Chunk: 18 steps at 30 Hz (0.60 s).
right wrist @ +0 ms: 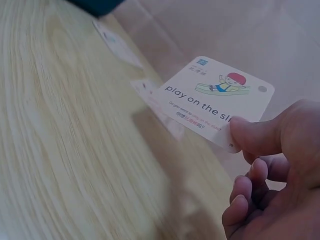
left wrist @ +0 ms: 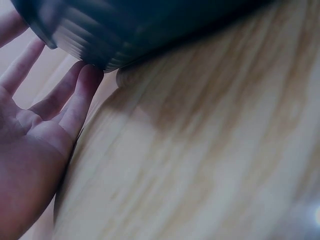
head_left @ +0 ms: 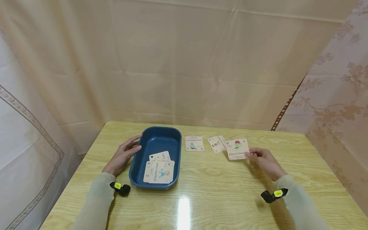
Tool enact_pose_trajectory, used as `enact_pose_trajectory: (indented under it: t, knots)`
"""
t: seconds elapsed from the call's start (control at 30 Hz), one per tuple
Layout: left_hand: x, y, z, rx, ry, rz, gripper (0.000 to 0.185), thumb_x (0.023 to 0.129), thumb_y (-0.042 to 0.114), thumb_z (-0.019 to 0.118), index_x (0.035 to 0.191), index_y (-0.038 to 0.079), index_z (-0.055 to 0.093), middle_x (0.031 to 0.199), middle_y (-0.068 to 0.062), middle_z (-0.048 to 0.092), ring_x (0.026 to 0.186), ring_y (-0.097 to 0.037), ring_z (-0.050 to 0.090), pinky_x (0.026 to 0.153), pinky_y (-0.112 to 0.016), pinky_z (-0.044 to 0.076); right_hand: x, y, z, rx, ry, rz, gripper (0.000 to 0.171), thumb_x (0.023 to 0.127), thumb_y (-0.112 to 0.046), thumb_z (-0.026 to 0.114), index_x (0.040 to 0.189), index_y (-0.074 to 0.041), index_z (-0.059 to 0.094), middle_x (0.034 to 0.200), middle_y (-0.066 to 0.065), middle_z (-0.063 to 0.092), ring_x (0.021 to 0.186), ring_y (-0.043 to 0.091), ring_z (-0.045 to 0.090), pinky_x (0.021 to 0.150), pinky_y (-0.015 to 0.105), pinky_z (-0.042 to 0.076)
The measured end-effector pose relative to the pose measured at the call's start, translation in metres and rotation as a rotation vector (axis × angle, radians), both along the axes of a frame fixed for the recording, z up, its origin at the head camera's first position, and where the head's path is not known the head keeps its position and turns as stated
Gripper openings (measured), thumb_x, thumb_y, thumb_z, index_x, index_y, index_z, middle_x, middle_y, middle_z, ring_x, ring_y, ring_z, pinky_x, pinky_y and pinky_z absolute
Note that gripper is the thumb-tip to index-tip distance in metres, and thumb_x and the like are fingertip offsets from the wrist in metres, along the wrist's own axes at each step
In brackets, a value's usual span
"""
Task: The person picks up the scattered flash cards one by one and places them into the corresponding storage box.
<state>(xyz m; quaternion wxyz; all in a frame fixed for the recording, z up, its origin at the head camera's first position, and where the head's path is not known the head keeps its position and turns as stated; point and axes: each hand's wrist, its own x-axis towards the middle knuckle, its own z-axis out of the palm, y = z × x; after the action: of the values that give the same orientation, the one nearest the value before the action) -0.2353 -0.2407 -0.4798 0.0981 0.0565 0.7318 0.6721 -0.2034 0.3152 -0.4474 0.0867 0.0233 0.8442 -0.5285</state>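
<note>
My right hand pinches the corner of a white picture card reading "play on the sli…" and lifts it off the wooden table; the right wrist view shows the card tilted up under my thumb. My left hand rests with straight fingers against the left wall of a dark blue tray. Several cards lie in the tray, the top one reading "play football". Two more cards lie flat on the table beside the lifted one.
Beige curtains hang close behind and to both sides of the table. The table's far edge runs just behind the tray and cards. A glare spot shines on the near middle of the tabletop.
</note>
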Motion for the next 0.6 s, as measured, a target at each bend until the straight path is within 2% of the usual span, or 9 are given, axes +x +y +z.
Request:
enact_pose_trajectory:
  t: [0.23,0.47,0.6]
  knots:
    - [0.000,0.000,0.000,-0.001,-0.006,0.003,0.062,0.101,0.032,0.064,0.157,0.018,0.039,0.159,-0.016,0.033,0.143,-0.040,0.034,0.119,-0.060,0.022,0.006,-0.029,0.014,-0.080,0.016,0.028,0.035,0.102,-0.023,0.064,0.116,0.009,0.058,0.097,0.004,0.056,0.089,0.018,0.051,0.073,0.029,0.048]
    - [-0.001,-0.001,-0.001,-0.002,-0.010,0.006,0.063,0.101,0.033,0.064,0.157,0.019,0.039,0.160,-0.015,0.033,0.143,-0.039,0.033,0.119,-0.059,0.023,0.012,-0.068,0.022,-0.185,0.031,0.076,0.028,0.101,-0.017,0.065,0.108,0.009,0.058,0.088,0.004,0.048,0.080,0.016,0.044,0.067,0.029,0.039]
    - [-0.001,0.000,0.000,0.000,-0.009,0.005,0.063,0.101,0.032,0.064,0.157,0.019,0.039,0.159,-0.015,0.033,0.143,-0.038,0.033,0.119,-0.059,0.023,0.013,-0.090,0.022,-0.224,0.038,0.102,0.025,0.099,-0.015,0.067,0.105,0.008,0.058,0.086,0.004,0.046,0.081,0.016,0.044,0.067,0.028,0.040]
